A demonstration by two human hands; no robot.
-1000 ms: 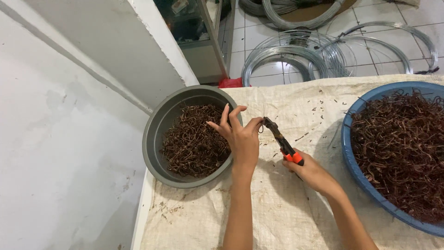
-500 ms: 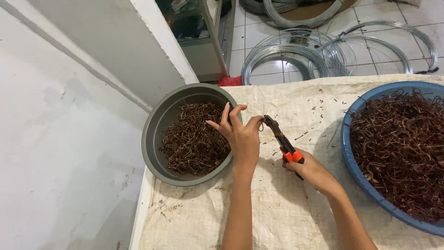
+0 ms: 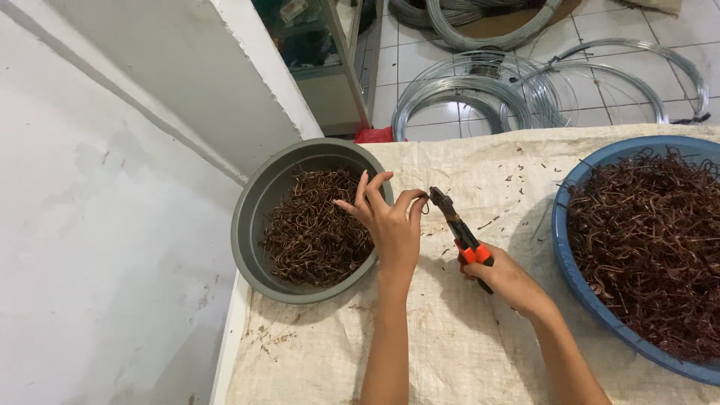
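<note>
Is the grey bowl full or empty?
Neither: the grey bowl is partly filled. Brown bent wire pieces cover its bottom, but its inner wall shows bare above them.

No labels, signs or screens are showing anywhere here. The only thing looking like a package is a small red bag or wrapper [image 3: 373, 134], lying crumpled on the tiled floor just behind the far edge of the surface, at the foot of a glass-fronted cabinet [image 3: 319, 52]. Inside that cabinet, behind the glass, a few small boxed or wrapped items [image 3: 289, 9] are sitting on a shelf, pale with touches of red, but they are showing too dim and too small to make out their shapes properly.
</note>
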